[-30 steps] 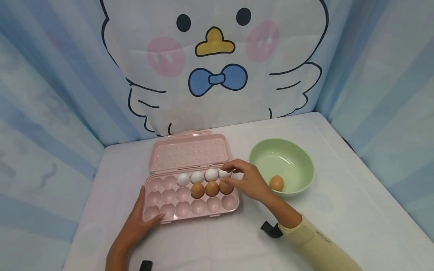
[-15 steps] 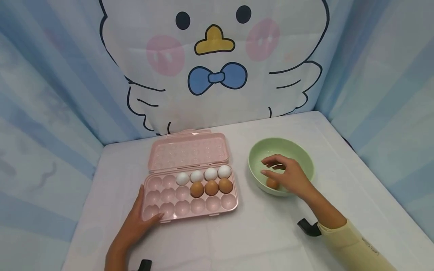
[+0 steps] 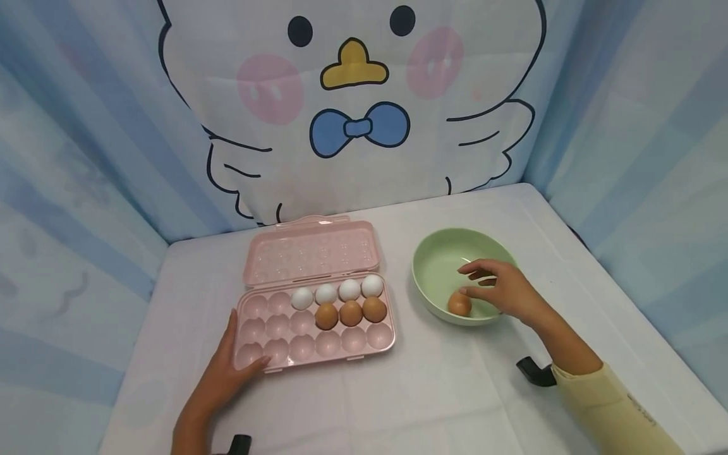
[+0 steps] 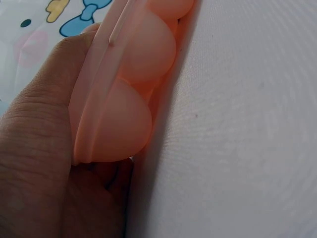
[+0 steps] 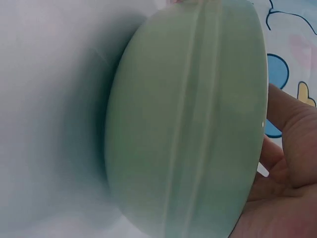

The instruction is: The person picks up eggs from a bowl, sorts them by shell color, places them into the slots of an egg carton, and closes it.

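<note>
A pink egg carton (image 3: 352,339) lies unfolded, its dimpled lid (image 3: 315,249) laid back behind it. Several white eggs (image 3: 326,294) fill part of its back row, and three brown eggs (image 3: 350,313) sit in the middle row. My left hand (image 3: 222,376) grips the carton's front left corner; in the left wrist view its thumb lies over the carton's edge (image 4: 94,104). Inside the green bowl (image 3: 428,268) rests one brown egg (image 3: 459,304). My right hand (image 3: 512,294) hovers over the bowl with fingers and thumb apart, the thumb close to that egg; contact cannot be told.
A white cloth (image 3: 432,392) covers the table. Behind it hangs a curtain (image 3: 364,170) with a cartoon bird, and blue striped curtains (image 3: 643,158) stand at both sides. The bowl is to the right of the carton, with a gap between them.
My right hand has moved right from the carton's right end to the bowl, its thumb coming near the egg there. My left hand keeps its grip on the carton.
</note>
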The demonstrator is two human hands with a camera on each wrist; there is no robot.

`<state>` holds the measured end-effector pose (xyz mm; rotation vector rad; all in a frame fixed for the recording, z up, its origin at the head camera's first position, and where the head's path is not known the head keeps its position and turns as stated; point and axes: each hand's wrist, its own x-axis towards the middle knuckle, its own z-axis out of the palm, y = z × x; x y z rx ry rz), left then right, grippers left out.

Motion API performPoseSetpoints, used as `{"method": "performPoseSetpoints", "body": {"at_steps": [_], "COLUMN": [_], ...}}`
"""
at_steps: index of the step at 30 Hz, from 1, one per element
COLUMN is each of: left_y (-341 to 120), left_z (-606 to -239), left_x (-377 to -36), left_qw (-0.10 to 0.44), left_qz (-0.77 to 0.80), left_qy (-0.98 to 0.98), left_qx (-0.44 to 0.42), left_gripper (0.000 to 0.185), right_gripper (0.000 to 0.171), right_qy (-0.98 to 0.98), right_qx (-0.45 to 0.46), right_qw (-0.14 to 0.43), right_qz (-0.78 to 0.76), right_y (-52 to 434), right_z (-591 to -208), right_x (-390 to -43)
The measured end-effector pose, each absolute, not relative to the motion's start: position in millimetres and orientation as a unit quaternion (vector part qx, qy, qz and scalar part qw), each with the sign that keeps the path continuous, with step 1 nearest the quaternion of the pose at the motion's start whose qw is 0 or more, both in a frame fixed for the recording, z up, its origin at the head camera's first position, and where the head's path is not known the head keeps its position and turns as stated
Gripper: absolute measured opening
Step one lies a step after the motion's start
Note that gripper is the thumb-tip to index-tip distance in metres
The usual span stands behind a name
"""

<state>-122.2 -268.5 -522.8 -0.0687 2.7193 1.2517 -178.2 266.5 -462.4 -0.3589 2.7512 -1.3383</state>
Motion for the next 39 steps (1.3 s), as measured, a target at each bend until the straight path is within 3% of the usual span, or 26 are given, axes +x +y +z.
{"method": "performPoseSetpoints", "body": {"at_steps": [5, 12, 22, 30, 39], "left_y": [-269.1, -270.8, -269.7, -268.8, -269.1], "left_z": [-524.8, -527.0, -524.8, -526.7, -527.3], "left_x": [-122.8, -123.9, -123.2, -122.5, -123.7], "left_qw": [0.073, 0.065, 0.070, 0.067, 0.066], "left_qz": [0.419, 0.427, 0.426, 0.424, 0.419], "left_qy": [0.905, 0.902, 0.902, 0.903, 0.905], "left_qx": [-0.026, -0.014, -0.021, -0.021, -0.023], "left_gripper": [0.129, 0.128, 0.129, 0.129, 0.129], "right_gripper": [0.048, 0.040, 0.047, 0.043, 0.050], "right_qy": [0.897, 0.914, 0.911, 0.915, 0.911], "right_qx": [-0.131, -0.141, -0.165, -0.158, -0.145], "right_qw": [0.086, 0.116, 0.124, 0.123, 0.066], "right_qz": [-0.413, -0.362, -0.358, -0.351, -0.380], "right_y": [263.0, 258.1, 255.3, 256.6, 256.1], "right_z": [-462.3, -463.4, -460.9, -463.3, -462.6], "right_x": [-180.5, -183.1, -182.8, -182.4, -178.1]}}
